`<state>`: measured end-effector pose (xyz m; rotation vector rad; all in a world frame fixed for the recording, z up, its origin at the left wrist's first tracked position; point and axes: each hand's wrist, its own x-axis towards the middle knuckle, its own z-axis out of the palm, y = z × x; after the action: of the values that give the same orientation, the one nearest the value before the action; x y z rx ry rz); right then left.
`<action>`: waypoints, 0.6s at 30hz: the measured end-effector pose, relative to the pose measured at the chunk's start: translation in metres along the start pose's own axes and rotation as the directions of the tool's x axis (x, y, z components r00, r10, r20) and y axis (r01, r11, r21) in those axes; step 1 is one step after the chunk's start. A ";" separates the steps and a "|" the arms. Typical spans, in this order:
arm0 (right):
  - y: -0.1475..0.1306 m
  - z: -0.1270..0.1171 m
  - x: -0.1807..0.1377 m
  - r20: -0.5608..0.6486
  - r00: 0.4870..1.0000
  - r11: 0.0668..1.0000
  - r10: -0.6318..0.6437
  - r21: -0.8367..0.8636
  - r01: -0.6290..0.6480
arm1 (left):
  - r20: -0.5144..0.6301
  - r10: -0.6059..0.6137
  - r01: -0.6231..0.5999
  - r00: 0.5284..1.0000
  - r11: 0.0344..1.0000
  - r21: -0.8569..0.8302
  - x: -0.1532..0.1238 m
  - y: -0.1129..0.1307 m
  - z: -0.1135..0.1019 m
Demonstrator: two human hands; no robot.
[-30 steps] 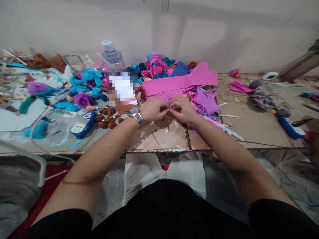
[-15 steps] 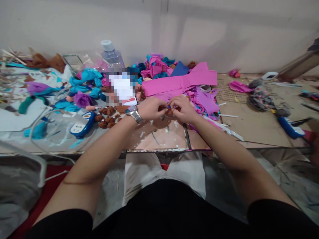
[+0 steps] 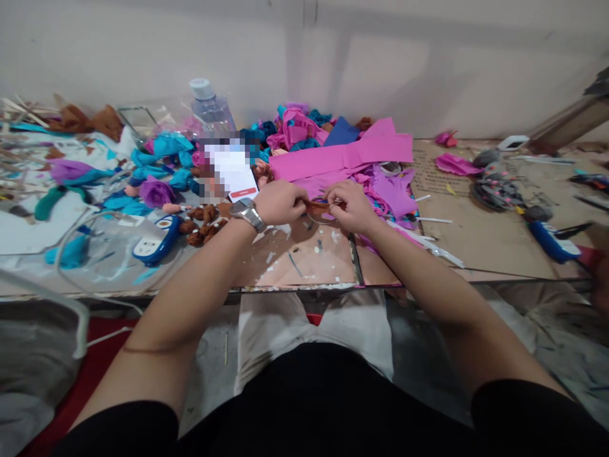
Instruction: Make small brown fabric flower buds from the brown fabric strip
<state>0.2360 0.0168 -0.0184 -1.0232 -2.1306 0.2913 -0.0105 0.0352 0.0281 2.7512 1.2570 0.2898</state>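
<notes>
Between my two hands a small strip of brown crepe paper (image 3: 318, 206) is stretched. My left hand (image 3: 281, 203), with a metal watch (image 3: 248, 213) on the wrist, pinches its left end. The fingers of my right hand (image 3: 353, 204) are closed on the right end. Just below the strip, part of a thin ring-shaped thing (image 3: 323, 220) shows on the table; I cannot make out its kind. Behind my hands lie long pink paper strips (image 3: 342, 158). Left of my watch sits a cluster of crumpled brown paper balls (image 3: 203, 223).
A phone (image 3: 238, 174) leans behind my left hand, near a clear bottle (image 3: 212, 111). Blue-and-white devices (image 3: 158, 240) lie at left and right. Crumpled coloured paper (image 3: 164, 149) covers the back left. White sticks (image 3: 435, 221) and cardboard (image 3: 457, 209) lie at right.
My hands have moved apart, the left one going left, and the brown strip now shows stretched between them. The things on the table have stayed put.
</notes>
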 end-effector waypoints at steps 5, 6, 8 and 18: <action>-0.002 -0.001 0.000 0.027 1.000 1.000 0.008 -0.007 -0.008 | -0.022 -0.016 0.018 1.000 0.998 0.059 -0.001 -0.005 0.004; -0.003 0.000 -0.001 0.034 0.999 1.000 -0.006 0.001 0.006 | -0.014 0.016 -0.015 1.000 0.999 0.049 -0.002 -0.003 0.005; -0.005 0.000 -0.001 0.057 0.998 0.999 -0.040 0.019 0.039 | 0.014 0.112 -0.112 0.994 0.994 0.003 -0.004 0.002 0.006; -0.004 0.003 -0.003 0.094 0.992 0.996 -0.083 0.036 0.080 | 0.049 0.079 -0.076 0.996 0.995 -0.057 -0.001 0.009 0.005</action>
<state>0.2328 0.0122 -0.0195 -0.9177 -2.2397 0.3401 -0.0036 0.0289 0.0248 2.7462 1.1153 0.2544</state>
